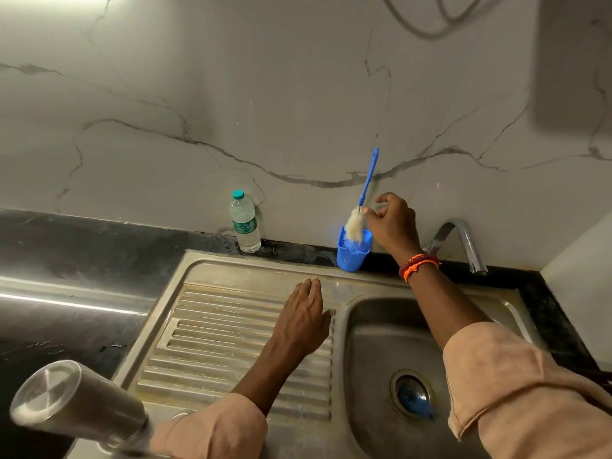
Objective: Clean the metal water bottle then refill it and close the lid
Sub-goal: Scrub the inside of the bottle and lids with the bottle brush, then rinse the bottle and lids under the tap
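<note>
Both hands were out over the sink area. Her right hand reached to the back of the bench, fingers curled and pinching the bottle brush near the top of its white bristles, with the bristle end down in the blue holder cup and the blue handle slanting up against the marble wall; I judge the brush was being fetched for scrubbing. Left hand hovered flat and relaxed, fingers straight, holding nothing, above the ribbed drainboard. Near the lower left corner the metal water bottle appeared tilted, base toward the camera, seemingly tucked under the left arm, which would keep both hands free. A plastic water bottle stood against the wall; the tap overhung the sink basin.
</note>
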